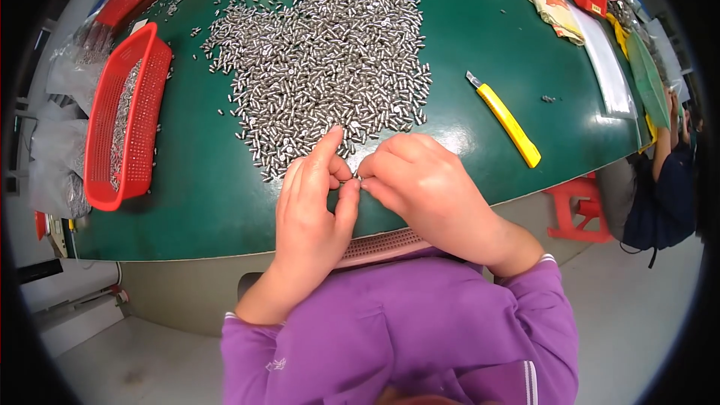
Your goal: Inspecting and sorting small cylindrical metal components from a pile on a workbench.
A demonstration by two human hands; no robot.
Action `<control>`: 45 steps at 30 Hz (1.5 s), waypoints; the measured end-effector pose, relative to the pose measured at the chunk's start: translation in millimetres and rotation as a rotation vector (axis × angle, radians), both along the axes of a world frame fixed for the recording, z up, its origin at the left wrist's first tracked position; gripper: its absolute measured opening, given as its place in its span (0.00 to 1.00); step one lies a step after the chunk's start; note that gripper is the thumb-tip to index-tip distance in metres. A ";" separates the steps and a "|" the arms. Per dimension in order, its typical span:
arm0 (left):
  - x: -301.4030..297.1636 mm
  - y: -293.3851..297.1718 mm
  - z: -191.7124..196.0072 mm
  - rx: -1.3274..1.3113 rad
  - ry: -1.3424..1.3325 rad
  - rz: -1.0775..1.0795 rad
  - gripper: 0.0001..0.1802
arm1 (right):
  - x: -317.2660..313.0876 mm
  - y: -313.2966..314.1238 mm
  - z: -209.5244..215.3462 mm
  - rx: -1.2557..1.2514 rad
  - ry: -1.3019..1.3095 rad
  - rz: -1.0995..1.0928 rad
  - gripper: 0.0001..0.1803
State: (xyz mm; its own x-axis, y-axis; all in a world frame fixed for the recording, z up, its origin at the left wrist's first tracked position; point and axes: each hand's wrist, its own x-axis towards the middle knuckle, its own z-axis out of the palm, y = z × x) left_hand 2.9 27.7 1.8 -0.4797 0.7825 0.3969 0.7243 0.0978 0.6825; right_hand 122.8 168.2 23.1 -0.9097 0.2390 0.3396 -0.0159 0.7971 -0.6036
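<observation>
A wide heap of small silvery cylindrical metal parts [337,45] covers the middle of the green table [202,217]. At the heap's near edge, my two hands meet over one tiny metal piece [356,177], mostly hidden by fingertips. My left hand [309,206] pinches toward it with thumb and a bent finger, its index finger stretched toward the heap. From the other side, my right hand [424,184] has thumb and fingertips closed on the same piece. Below my wrists, a pink perforated basket [382,246] shows at the table edge, partly covered by my arms.
A red perforated basket [139,127] with more metal parts stands at the left. To the right lies a yellow utility knife [508,124], blade exposed. Farther right are a patterned cloth [551,4], plastic sheets [606,60], a red stool [579,206] and another person [660,195].
</observation>
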 end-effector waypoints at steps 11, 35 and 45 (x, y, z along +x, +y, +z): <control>-4.8 -3.3 1.6 -0.013 -0.075 -0.069 0.40 | -4.1 -0.2 4.1 0.006 -0.038 0.013 0.12; -2.8 -6.1 2.7 -0.045 -0.142 -0.023 0.40 | -4.8 -7.9 -7.7 -0.027 0.049 -0.020 0.10; -2.7 -4.0 10.1 -0.042 -0.182 -0.034 0.39 | -3.0 4.2 1.3 -0.085 0.016 -0.002 0.12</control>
